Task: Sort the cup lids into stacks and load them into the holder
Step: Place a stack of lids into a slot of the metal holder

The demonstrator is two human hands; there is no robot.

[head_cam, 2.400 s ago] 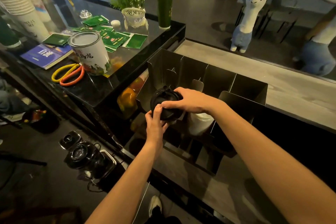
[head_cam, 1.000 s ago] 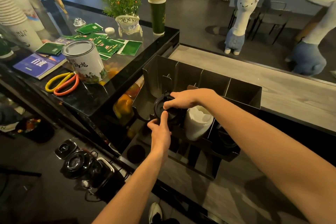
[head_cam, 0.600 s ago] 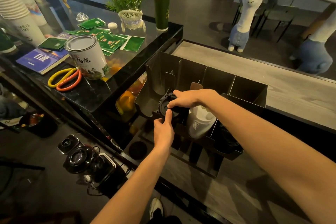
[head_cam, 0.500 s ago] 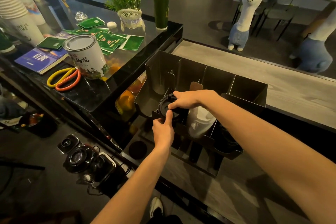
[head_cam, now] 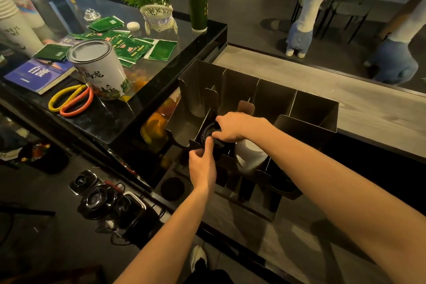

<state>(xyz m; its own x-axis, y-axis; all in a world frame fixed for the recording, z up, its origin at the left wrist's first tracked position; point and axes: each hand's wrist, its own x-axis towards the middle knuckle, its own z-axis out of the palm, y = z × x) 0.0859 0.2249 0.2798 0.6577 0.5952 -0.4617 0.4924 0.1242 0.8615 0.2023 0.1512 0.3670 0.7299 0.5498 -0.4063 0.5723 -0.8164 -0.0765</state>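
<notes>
Centre of the frame: the right hand (head_cam: 232, 127) grips the black lids (head_cam: 208, 132) from above and the left hand (head_cam: 202, 166) pinches their near edge. They sit partway into the holder (head_cam: 272, 99) beside the white lids (head_cam: 250, 157), so loading looks underway, not finished.

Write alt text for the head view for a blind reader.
Two bare hands hold a stack of black lids in a slot of a divided holder: the right hand grips it from above, the left hand presses a thumb to its near edge. A white lid stack sits in the next slot; a tea tin and scissors rest on the counter.
</notes>
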